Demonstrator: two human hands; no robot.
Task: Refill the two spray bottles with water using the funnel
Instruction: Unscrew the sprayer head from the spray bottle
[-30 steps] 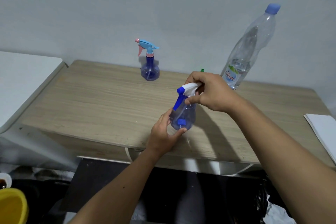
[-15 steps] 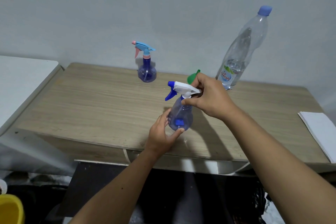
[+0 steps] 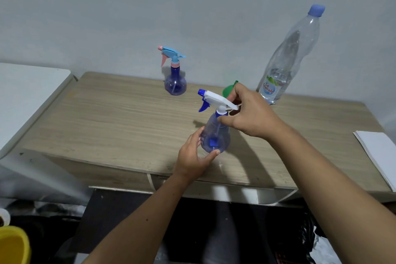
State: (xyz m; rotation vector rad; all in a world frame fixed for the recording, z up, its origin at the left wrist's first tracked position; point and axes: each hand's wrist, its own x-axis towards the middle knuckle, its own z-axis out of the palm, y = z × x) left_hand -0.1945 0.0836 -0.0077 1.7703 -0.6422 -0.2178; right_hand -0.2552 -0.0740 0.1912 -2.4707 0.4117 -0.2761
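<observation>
A clear blue spray bottle (image 3: 216,135) with a white and blue trigger head (image 3: 214,100) stands near the front of the wooden table (image 3: 107,118). My left hand (image 3: 194,156) grips its round body from the left. My right hand (image 3: 248,113) pinches the collar under the trigger head. A second blue spray bottle (image 3: 175,83) with a light blue and pink head stands at the back of the table. A green funnel (image 3: 229,90) shows partly behind my right hand. A tall plastic water bottle (image 3: 285,64) with a blue cap stands at the back right.
White paper sheets (image 3: 377,156) lie at the table's right edge. A white surface (image 3: 27,92) adjoins the table on the left. A yellow container (image 3: 12,246) sits low at the bottom left. The wall rises right behind the table.
The trigger head has turned, its nozzle swinging from pointing down toward me to pointing left. My right hand shifted its hold from the head to the collar. The left hand stayed on the bottle.
</observation>
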